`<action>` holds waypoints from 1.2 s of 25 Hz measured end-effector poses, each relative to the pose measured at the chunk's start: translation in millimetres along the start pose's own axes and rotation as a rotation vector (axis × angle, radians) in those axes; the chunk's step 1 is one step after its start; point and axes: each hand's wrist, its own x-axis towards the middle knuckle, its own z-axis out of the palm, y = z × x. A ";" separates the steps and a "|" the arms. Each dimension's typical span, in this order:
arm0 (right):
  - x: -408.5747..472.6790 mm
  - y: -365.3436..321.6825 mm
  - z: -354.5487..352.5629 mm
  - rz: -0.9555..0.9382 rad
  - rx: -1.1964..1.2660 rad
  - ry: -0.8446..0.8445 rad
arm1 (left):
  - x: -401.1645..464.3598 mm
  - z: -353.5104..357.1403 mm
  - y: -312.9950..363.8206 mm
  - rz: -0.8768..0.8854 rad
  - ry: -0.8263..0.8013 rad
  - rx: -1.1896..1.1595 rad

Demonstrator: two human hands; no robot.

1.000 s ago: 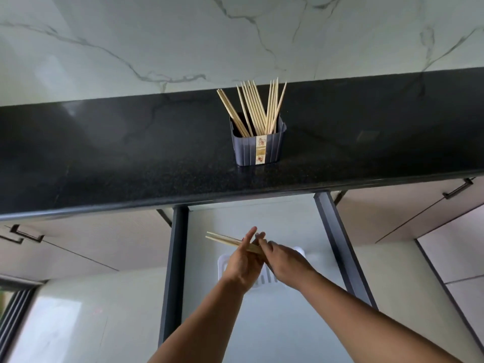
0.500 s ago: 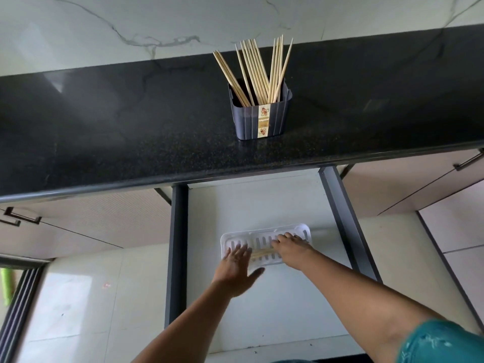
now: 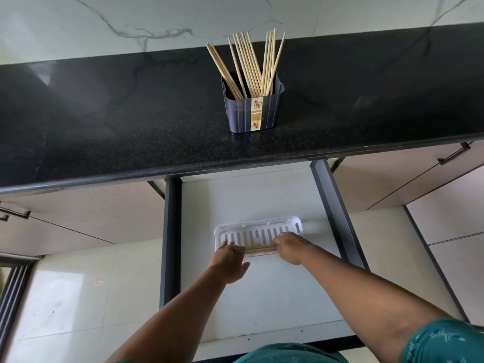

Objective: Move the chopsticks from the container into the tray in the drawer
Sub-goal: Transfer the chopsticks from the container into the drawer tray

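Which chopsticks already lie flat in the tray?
The pair along the white tray's near edge, between both hands; the other chopsticks stand in the dark container.

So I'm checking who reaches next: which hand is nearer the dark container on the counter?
Right, though only slightly. The right hand lies almost straight below the container, over the white tray; the left hand lies lower and further left, at the tray's near left corner.
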 end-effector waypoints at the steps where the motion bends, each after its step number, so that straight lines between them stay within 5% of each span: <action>1: -1.0 -1.1 -1.5 0.008 0.017 0.004 | -1.1 -1.9 1.0 -0.011 0.015 -0.014; 5: -5.9 -7.2 -10.7 0.041 0.060 0.064 | -5.5 -11.2 5.1 -0.055 0.100 -0.102; 9: -19.1 -19.9 -42.6 -0.024 0.121 0.426 | -3.5 -43.4 9.5 -0.001 0.373 -0.141; 18: -16.9 -102.9 -223.1 -0.053 0.541 0.862 | 52.1 -238.9 35.2 0.050 0.792 -0.290; 26: 34.3 -77.1 -334.1 0.132 0.736 1.066 | 106.0 -325.7 21.1 0.014 0.858 -0.409; 30: 73.7 -51.0 -361.5 0.374 0.675 0.875 | 138.0 -340.1 14.0 -0.007 0.814 -0.394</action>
